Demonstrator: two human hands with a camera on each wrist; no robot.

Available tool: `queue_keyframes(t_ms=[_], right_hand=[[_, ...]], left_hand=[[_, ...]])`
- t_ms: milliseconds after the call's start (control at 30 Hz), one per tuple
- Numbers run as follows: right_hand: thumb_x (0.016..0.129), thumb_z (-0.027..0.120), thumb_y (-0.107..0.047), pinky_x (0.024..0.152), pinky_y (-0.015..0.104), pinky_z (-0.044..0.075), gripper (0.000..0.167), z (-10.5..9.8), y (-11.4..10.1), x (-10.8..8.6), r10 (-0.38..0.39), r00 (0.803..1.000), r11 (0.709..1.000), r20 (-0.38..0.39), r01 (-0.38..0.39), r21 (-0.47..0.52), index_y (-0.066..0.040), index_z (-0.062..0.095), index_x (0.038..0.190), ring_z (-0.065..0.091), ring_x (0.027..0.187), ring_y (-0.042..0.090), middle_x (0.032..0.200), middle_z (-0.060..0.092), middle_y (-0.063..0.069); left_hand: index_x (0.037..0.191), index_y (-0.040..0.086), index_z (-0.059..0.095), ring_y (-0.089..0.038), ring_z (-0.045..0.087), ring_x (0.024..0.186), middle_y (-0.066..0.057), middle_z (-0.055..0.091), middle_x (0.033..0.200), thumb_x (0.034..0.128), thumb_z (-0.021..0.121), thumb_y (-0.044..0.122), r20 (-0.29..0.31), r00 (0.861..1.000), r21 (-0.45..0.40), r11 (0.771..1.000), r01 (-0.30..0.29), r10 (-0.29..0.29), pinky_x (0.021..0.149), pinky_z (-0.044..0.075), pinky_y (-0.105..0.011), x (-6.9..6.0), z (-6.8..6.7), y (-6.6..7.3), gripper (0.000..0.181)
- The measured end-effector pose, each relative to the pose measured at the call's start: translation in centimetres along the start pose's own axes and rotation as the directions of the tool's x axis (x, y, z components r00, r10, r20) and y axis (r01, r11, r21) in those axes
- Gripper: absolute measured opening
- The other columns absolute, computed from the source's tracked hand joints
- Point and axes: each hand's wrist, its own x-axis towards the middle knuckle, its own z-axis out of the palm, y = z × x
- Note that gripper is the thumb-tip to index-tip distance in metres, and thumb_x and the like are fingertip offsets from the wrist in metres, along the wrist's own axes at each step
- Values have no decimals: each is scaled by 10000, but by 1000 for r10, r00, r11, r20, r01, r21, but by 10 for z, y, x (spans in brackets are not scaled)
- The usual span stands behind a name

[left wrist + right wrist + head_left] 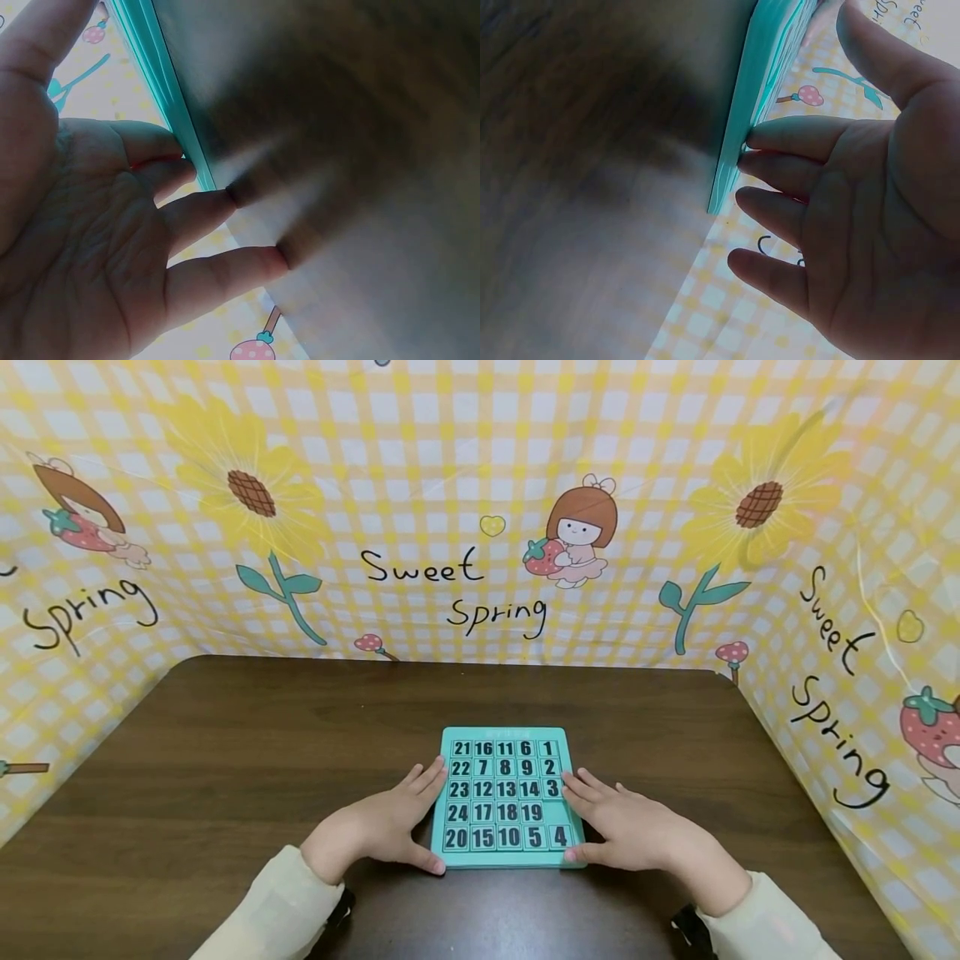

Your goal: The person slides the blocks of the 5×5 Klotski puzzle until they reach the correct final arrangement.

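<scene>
A turquoise number sliding puzzle (508, 858) lies flat on the table, its printed tiles facing up. One gap shows at the right end of the second row from the bottom, beside the 19 tile and above the 4. At the puzzle's left edge, my left hand (388, 825) touches the side with straight, spread fingers, its thumb by the near left corner. My right hand (637, 828) mirrors it on the right edge, thumb by the near right corner. Both wrist views show the puzzle's side (154, 67) against the fingertips, palms uncurled.
The dark brown wooden table (247, 735) extends around the puzzle. A yellow checked cloth (420, 460) with flowers and lettering rises behind the table and along both its sides.
</scene>
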Motion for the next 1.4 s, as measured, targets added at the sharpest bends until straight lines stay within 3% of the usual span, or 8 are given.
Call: queue_keyframes(t_ms=[333, 733, 1400], right_hand=[[923, 572, -606, 1149, 664, 232, 851, 3, -4, -18, -25, 1000, 1000, -12, 25, 11, -39, 372, 1526, 157, 1544, 322, 1651, 242, 97], [897, 509, -697, 1118, 654, 298, 880, 20, -14, -42, -69, 997, 994, -15, 68, -88, -89, 402, 1524, 235, 1524, 319, 1638, 293, 65], [896, 518, -691, 1110, 631, 333, 869, 23, -19, -38, -70, 996, 984, -51, 61, -168, -87, 421, 1513, 267, 1515, 305, 1619, 337, 65]], left_hand=[[1591, 17, 90, -392, 10, 1547, -118, -23, 1686, 756, 826, 498, 5, 1000, -4, 1000, 1, -1, 1198, 264, -508, 0, 0, 2, 1213], [1591, 18, 88, -391, 7, 1548, -116, -28, 1686, 754, 827, 499, 8, 1000, -12, 1000, 11, -11, 1199, 258, -513, -2, -1, 2, 1216], [1595, 35, 85, -371, -2, 1551, -100, -34, 1687, 746, 829, 509, 2, 1000, -7, 1000, 12, -12, 1203, 255, -504, 0, 1, 0, 1224]])
